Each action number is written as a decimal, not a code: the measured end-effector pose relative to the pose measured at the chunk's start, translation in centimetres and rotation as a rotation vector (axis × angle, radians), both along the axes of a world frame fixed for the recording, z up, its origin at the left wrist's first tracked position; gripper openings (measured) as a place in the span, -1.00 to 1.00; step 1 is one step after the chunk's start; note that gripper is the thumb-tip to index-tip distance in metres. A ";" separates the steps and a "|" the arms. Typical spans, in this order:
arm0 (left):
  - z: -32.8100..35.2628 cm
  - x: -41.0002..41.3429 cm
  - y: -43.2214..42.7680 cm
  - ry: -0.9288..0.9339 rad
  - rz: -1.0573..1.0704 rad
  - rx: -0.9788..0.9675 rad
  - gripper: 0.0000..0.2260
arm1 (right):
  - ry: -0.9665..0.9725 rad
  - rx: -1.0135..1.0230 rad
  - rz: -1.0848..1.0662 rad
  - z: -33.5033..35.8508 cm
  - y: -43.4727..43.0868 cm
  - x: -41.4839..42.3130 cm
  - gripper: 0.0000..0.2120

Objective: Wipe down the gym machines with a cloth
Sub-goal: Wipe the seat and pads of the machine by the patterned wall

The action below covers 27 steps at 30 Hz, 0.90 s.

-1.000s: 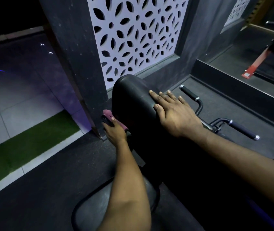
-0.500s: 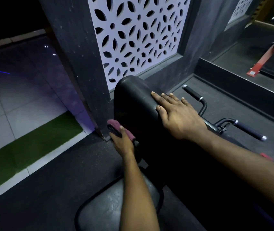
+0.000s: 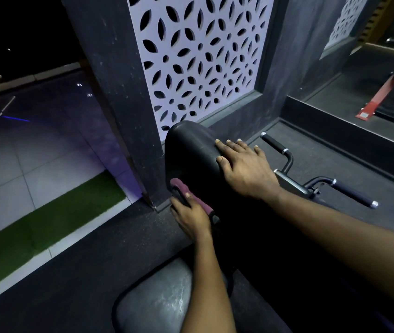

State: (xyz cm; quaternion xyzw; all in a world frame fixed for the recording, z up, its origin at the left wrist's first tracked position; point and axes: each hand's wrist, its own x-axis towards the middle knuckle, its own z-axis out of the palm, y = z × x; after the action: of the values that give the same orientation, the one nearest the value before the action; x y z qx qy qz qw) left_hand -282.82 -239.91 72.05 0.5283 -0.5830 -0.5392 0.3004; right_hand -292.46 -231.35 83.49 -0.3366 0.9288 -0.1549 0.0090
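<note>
step: pad (image 3: 191,145) side is wiped | cloth (image 3: 185,191) gripped in left hand (image 3: 191,218) | right hand (image 3: 246,169) spread flat atop | next: pressed stroke likely needed

- No word, number or brand is legible anywhere in the frame.
- Small white label (image 3: 364,114) on the slanted red metal bar (image 3: 383,93), right edge of the frame: print is too small and blurred to read.
</note>
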 end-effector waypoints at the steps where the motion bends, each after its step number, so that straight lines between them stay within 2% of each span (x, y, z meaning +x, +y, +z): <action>1: 1.7 0.1 0.5 0.002 0.004 -0.026 -0.55 | 0.036 -0.023 -0.020 0.3 0.3 0.3 -0.49; 3: 4.4 0.0 1.2 0.004 0.014 -0.073 -0.54 | 0.086 -0.091 -0.080 0.7 0.4 0.5 -0.58; 6: 7.7 0.5 3.3 0.019 0.042 -0.125 -0.56 | -0.075 -0.241 -0.088 1.2 1.8 -0.1 -0.71; 9: 8.7 1.1 6.5 0.021 -0.010 -0.158 -0.54 | -0.157 -0.196 0.063 1.1 4.4 -0.7 -0.63; 12: 8.6 0.4 7.8 -0.089 -0.074 -0.224 -0.45 | -0.266 -0.318 0.138 0.0 6.5 -0.2 -0.61; 14: 9.2 -1.3 5.6 -0.164 -0.056 -0.178 -0.45 | -0.256 -0.368 0.143 -0.8 6.4 -0.5 -0.61; 17: 10.0 -3.0 2.5 -0.164 -0.009 -0.126 -0.48 | -0.242 -0.368 0.142 -1.3 6.0 -0.6 -0.61; 22: 9.2 -1.8 6.4 -0.184 -0.077 -0.279 -0.52 | -0.204 -0.339 0.117 -1.5 6.0 -0.3 -0.57; 27: 11.2 -4.7 1.0 -0.230 -0.056 -0.194 -0.54 | -0.174 -0.326 0.112 -1.3 5.9 -0.1 -0.57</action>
State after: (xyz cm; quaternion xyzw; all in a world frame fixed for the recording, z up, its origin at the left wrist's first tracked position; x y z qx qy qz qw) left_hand -287.51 -238.92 83.24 0.5384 -0.6776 -0.4245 0.2661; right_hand -292.58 -225.44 82.21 -0.3703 0.8669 -0.3309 0.0433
